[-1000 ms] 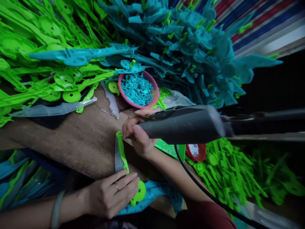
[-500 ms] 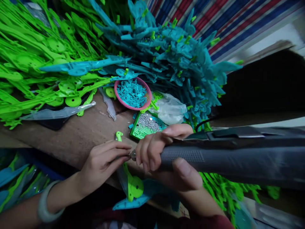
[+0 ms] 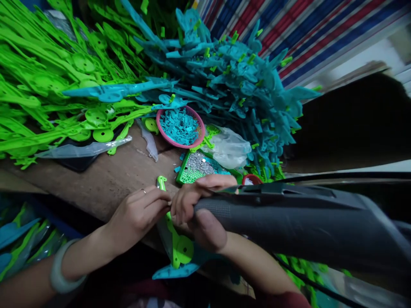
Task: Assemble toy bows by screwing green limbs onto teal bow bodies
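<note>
My right hand is wrapped round a thick black electric screwdriver, which lies level and points left. My left hand has its fingertips pinched together at the tool's tip; whatever they pinch is hidden. Under the hands lies a lime-green plastic part with a round disc, its hooked far end showing beyond my left fingers. A blue plastic piece and a clear blade-like piece sit beneath it. Just beyond my right hand, a green perforated basket holds small silvery screws.
A pink basket of small blue pieces stands behind the screws. Beside it is a clear plastic bag. Green parts pile up at left, blue assemblies at the back. A dark open carton stands right; cables run beside the screwdriver.
The screwdriver's body has swung, its rear end now lower, and my right hand has shifted left against my left fingertips, covering the tip. A small red container has come into view behind the tool.
</note>
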A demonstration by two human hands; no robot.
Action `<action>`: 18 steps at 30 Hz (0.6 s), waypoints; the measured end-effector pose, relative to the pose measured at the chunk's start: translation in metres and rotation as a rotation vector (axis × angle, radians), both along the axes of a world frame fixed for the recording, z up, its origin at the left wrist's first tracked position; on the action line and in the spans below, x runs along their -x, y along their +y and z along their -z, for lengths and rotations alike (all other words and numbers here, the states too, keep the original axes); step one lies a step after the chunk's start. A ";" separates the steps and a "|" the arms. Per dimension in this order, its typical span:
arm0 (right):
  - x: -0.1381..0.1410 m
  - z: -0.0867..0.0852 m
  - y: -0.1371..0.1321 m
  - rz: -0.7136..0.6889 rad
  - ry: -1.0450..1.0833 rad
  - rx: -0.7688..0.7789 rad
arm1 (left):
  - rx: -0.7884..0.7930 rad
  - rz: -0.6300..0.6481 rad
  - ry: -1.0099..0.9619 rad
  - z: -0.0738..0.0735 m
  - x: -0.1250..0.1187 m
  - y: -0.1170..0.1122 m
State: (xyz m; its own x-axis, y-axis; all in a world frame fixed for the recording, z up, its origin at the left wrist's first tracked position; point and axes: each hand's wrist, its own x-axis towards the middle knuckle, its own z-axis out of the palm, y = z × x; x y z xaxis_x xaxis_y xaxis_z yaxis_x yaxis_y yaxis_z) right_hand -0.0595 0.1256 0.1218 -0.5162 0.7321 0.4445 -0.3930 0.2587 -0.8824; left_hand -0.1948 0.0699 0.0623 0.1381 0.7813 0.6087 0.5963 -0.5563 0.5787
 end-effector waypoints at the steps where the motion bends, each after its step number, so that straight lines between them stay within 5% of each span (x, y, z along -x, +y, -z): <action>1: 0.000 0.002 0.001 -0.013 0.006 0.004 | 0.009 0.020 -0.009 0.001 0.001 0.000; 3: 0.002 0.006 0.003 -0.022 -0.002 0.000 | 0.035 0.013 -0.014 0.002 0.001 -0.002; 7: 0.010 0.025 0.016 0.139 0.002 -0.018 | -0.017 -0.250 0.006 0.013 -0.009 -0.016; 9: 0.015 0.038 0.028 0.215 -0.002 0.028 | -0.108 -0.152 0.054 0.024 -0.017 -0.027; 13: 0.023 0.060 0.046 0.232 -0.006 0.081 | -0.127 0.261 0.281 0.046 -0.027 -0.047; 18: 0.029 0.076 0.051 0.214 -0.030 0.083 | -0.091 0.304 0.464 0.050 -0.025 -0.052</action>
State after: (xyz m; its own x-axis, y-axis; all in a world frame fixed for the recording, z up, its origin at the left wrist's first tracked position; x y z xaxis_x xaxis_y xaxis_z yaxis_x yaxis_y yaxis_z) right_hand -0.0880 0.1766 0.0457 -0.3576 0.8598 0.3646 -0.3104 0.2588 -0.9147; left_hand -0.1698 0.0177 0.0126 0.6181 0.6120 0.4934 0.5824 -0.7780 0.2356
